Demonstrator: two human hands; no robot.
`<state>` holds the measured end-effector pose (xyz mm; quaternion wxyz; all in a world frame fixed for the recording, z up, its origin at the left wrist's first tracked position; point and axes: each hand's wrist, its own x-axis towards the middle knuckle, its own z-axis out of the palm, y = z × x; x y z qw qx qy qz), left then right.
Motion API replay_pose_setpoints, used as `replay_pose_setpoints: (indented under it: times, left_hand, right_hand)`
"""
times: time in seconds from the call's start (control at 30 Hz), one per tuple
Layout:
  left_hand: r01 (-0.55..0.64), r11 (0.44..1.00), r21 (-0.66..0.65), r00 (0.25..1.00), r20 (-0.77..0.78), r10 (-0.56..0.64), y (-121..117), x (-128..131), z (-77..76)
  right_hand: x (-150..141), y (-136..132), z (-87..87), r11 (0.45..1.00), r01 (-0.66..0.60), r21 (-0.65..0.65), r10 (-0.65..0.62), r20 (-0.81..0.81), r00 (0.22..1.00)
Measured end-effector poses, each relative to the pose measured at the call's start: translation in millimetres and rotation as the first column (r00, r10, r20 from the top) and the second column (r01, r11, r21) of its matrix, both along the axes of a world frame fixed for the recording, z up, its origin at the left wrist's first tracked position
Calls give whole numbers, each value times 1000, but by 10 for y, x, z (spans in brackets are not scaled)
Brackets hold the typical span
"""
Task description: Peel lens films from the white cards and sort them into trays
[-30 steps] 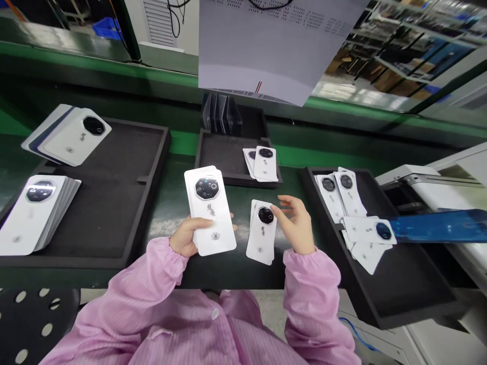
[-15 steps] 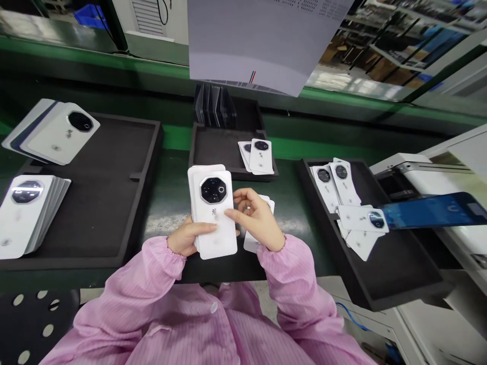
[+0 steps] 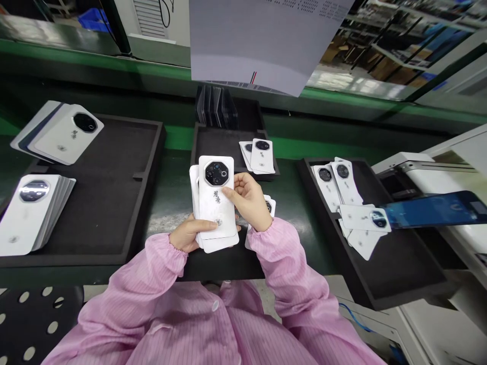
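Over the front of the bench, my left hand (image 3: 190,230) grips a small stack of white phone back panels (image 3: 226,245) from the left, thumb across the front. Its top panel (image 3: 213,205), with a dark octagonal camera area and dark lettering, sits raised above the ones beneath. My right hand (image 3: 253,200) pinches this top panel by its right edge, thumb on the face. Below the right hand lies another white panel (image 3: 268,199) on the bench, partly covered by the hand and sleeve. The undersides of the stack are hidden.
A black tray (image 3: 131,152) at left carries stacked white panels (image 3: 25,223). The middle tray (image 3: 216,142) holds white panels and upright dark sheets (image 3: 216,106). White panels and a blue strip (image 3: 429,210) lie across the right tray (image 3: 403,263). A printed sheet (image 3: 247,45) hangs ahead.
The top panel has slid upward against the stack, uncovering more of the panel below at its lower end. My right hand has moved up and slightly left with it.
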<state>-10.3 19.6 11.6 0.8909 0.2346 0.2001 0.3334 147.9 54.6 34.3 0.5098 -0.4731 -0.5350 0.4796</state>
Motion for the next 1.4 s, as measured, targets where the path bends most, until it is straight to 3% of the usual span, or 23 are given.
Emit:
replay_pose_setpoints:
  times: [0.13,0.23,0.37,0.43,0.5,0.57,0.63,0.7,0.77,0.87,0.93,1.0,1.13,1.27,1.4]
  left_hand:
    - [2,1000,31,1000,-7,-2,0,2,-1]
    - [20,999,33,999,-38,-19,1,1,11]
    - [0,1000,28,999,-41,2,10,-6,44]
    - [-7,1000,28,1000,-21,7,17,-6,65]
    - [-8,1000,24,1000,-9,9,21,0,86]
    - [-14,1000,19,1000,-10,15,20,9,102]
    - [-17,1000,6,1000,-19,17,14,20,108]
    - [-12,1000,-12,999,-39,11,4,30,99]
    - [-4,1000,-19,997,-73,3,-9,39,77]
    - [7,1000,5,994,-113,-7,-28,51,32]
    - [13,1000,27,994,-105,-10,-33,57,9]
    - [17,999,44,997,-77,-14,-31,57,-1]
    - [12,1000,2,998,-57,-12,-16,48,0]
    - [-14,997,-71,995,-103,6,-8,39,13]
    - [-18,998,-60,996,-87,12,-12,34,41]
  right_hand:
    - [12,31,-1,999,30,28,-29,-26,999]
    - [161,67,12,983,162,84,-153,-103,983]
    - [616,-36,-86,853,502,142,-478,-169,862]
    - [835,-167,-236,843,530,93,-530,-24,848]
    - [967,-315,-422,890,456,-6,-441,248,863]
    - [1001,-442,-573,900,432,-65,-364,435,824]
    - [954,-529,-624,871,491,-26,-400,543,738]
    - [846,-574,-552,846,529,65,-453,610,649]
    - [686,-584,-393,876,475,91,-440,555,706]
    - [398,-534,-153,974,228,0,-214,347,913]
    - [232,-462,-75,994,59,-90,-34,258,965]
    - [126,-386,-69,988,-27,-153,51,157,986]
    - [79,-319,-119,989,42,-142,-44,-12,999]
    - [129,-325,-129,988,94,-124,-100,-44,994]
    - [177,-310,-141,987,84,-140,-96,-83,992]
